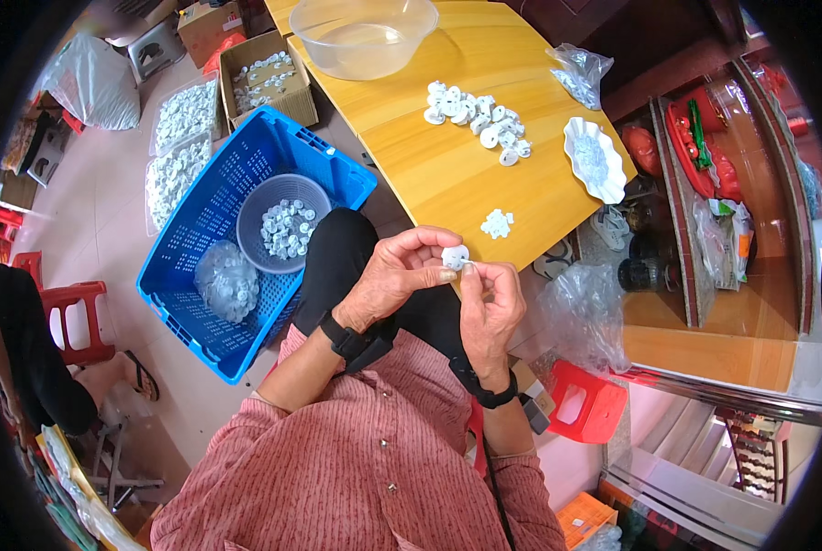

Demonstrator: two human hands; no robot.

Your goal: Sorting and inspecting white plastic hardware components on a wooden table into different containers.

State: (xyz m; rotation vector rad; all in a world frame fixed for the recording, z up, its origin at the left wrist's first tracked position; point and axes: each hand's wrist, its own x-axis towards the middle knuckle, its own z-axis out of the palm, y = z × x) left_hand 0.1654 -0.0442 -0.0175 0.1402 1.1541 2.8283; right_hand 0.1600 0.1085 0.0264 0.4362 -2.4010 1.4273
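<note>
Head view: left hand (pixel 400 275) and right hand (pixel 489 308), fingertips pinched, apparently both on one small white plastic piece (pixel 455 256).

I have one view only, from the head camera, the left of the pair worn side by side. It looks steeply down over my chest and lap, close to my hands (pixel 443 275), which meet near the middle of the picture. The near corner of the tabletop (pixel 447 174) sits just beyond them, its far edge running off the top. The fisheye bends straight edges near the rim and takes in the floor (pixel 108 230) at left.
</note>
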